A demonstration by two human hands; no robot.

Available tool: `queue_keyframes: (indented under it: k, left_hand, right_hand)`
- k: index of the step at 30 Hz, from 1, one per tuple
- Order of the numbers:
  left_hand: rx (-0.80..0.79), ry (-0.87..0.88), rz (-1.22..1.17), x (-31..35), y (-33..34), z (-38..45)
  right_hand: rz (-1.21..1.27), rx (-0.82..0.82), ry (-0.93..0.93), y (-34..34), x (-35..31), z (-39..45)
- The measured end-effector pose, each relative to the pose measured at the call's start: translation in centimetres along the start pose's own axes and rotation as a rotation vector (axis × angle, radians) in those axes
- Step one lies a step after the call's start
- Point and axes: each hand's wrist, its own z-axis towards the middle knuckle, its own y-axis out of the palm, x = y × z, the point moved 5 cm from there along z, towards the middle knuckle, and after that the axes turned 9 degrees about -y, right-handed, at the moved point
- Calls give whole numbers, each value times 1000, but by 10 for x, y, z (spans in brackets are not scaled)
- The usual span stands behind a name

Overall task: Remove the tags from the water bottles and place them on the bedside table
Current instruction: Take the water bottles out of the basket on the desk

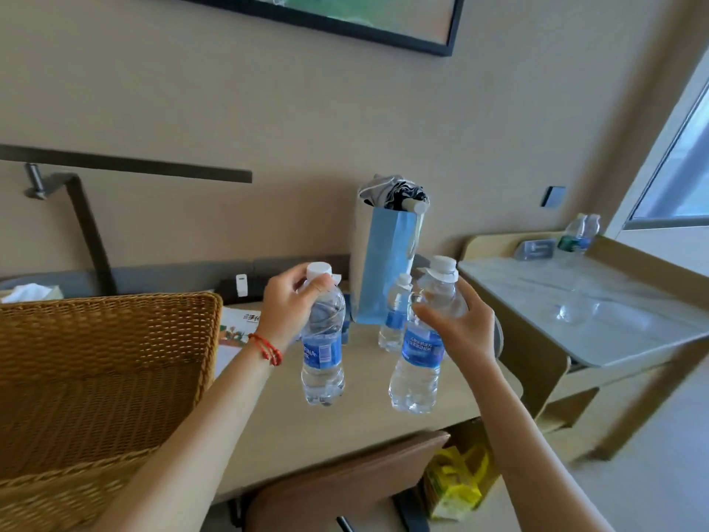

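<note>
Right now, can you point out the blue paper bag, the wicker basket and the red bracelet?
Blue paper bag (385, 263), head view, on its front face.
Wicker basket (103, 378), head view, on its woven side.
Red bracelet (266, 349), head view, on the cord at the wrist.

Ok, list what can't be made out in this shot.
- Head view: the tag at the right bottle neck is too small to read.
- The left bottle neck is covered by the left hand; only a white scrap shows beside the cap.
- The third bottle is partly hidden behind the right bottle.
- The two far bottles are too small to show any tags.
- The right hand covers the right bottle's shoulder.
</note>
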Motion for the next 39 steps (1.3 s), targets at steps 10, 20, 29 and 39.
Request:
queue_keyframes:
  k: [10,20,29,39]
  left_hand:
    - [8,-31,200,-63,50,46]
    - [-9,-66,307,-144,81,116]
    - [-20,-84,351,-183,102,141]
    - [72,-132,360,-202,106,146]
  right_hand:
    - [-91,123,93,-21,86,13]
    - [-210,218,108,17,170,23]
    - [-249,195,38,37,206,36]
    - [-240,98,42,38,251,41]
